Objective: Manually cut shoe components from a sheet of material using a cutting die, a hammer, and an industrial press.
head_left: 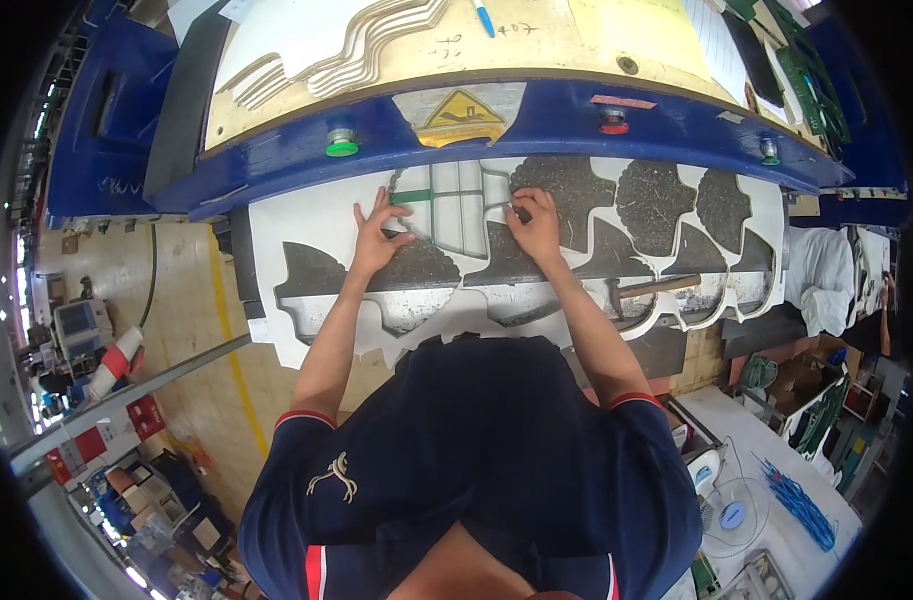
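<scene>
A cutting die [460,195] with a thin metal outline, green edges and crossbars lies against the upper part of a white sheet [322,215]. My left hand [380,235] grips its left side, thumb and index finger at the rim and the other fingers spread. At the die's right end, the fingers of my right hand [535,225] pinch the edge. Large shaped holes run through the sheet, with a dark, scuffed surface [657,205] showing through them. Right of my right forearm, a hammer [662,286] with a wooden handle rests on the lower part of the sheet.
Just beyond the sheet stands a blue machine beam [557,115] with a green button [343,142], a red button [614,122] and a yellow warning sign [464,112]. On top are stacked wavy strips [367,45] and a blue pen [485,18]. White cloth [822,280] hangs at right.
</scene>
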`<state>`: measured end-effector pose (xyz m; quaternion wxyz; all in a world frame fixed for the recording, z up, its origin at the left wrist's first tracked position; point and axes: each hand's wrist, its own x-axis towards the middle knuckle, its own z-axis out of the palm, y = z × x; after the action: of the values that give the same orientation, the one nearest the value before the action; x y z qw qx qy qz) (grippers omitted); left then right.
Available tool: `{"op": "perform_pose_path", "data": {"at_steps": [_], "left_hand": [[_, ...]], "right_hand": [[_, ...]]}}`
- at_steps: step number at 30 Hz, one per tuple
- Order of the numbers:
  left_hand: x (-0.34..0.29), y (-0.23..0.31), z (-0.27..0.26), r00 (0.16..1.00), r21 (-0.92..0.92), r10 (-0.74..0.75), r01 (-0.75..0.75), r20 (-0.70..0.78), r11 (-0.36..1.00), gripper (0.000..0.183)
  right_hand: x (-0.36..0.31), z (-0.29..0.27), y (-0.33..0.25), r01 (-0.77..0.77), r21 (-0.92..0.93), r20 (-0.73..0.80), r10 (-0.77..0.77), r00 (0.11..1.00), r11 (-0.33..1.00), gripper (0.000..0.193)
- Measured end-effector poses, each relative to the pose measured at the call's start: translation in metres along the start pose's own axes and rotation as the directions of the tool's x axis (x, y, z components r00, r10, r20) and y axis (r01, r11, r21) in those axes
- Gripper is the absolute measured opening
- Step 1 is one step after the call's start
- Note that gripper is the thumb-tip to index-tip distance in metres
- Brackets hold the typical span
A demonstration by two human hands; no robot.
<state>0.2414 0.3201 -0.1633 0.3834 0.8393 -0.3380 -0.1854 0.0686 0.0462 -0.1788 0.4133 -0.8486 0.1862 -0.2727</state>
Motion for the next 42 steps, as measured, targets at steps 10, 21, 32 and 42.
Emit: {"op": "perform_pose_path", "data": {"at_steps": [10,21,32,42], "left_hand": [[0.002,-0.002,0.006,0.999,-0.022,0.029,-0.03,-0.033,0.999,0.047],[-0.003,-0.005,0.007,0.996,-0.003,0.056,-0.056,-0.076,0.998,0.043],[-0.003,0.0,0.007,0.997,-0.016,0.041,-0.042,-0.061,0.999,0.043],[0.0,0.003,0.005,0.999,-0.012,0.024,-0.024,-0.037,1.0,0.039]], "right_hand": [[0.001,-0.002,0.003,0.027,-0.069,0.008,-0.026,1.0,0.997,0.015],[0.001,0.001,0.001,0.006,-0.058,0.025,-0.005,1.0,0.998,0.015],[-0.001,0.0,0.005,0.034,-0.04,0.018,-0.033,0.999,0.999,0.015],[-0.002,0.004,0.009,0.0,-0.036,-0.008,-0.001,1.0,0.999,0.017]]}}
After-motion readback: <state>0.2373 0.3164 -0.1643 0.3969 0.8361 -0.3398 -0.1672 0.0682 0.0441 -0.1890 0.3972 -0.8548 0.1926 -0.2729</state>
